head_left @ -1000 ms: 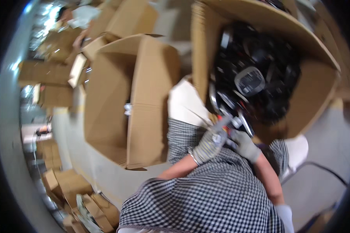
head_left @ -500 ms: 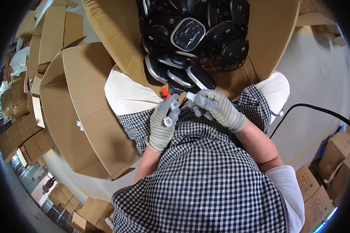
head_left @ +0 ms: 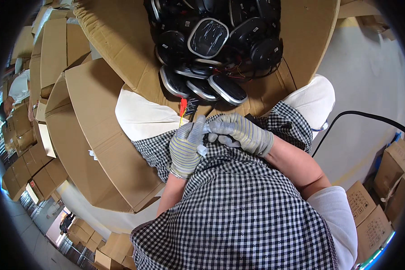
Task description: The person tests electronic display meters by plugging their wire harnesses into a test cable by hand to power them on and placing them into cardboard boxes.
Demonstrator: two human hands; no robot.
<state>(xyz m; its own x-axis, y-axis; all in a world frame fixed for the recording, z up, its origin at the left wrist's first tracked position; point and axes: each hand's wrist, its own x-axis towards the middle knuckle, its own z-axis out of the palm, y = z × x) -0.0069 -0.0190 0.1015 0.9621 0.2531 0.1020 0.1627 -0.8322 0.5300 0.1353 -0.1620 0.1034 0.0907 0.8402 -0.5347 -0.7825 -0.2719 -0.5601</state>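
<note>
The left hand (head_left: 186, 147) and right hand (head_left: 245, 133) meet over the checked apron (head_left: 238, 202), leaving little or no passage between their fingertips; fingers partly hide the spot, so any gap is hard to judge. Just ahead of the left hand, a red connector (head_left: 183, 107) on a yellow wire stands in the way, with silver-rimmed black devices (head_left: 227, 89) heaped beyond it. Right of the heap, the large carton (head_left: 308, 45) shows bare cardboard with room for a hand. Beyond the left knee (head_left: 141, 108), an upright carton flap (head_left: 105, 130) blocks sideways reach. Past the right knee (head_left: 315, 90), the floor (head_left: 369, 67) lies open, except where a black cable (head_left: 366, 114) arcs across.
</note>
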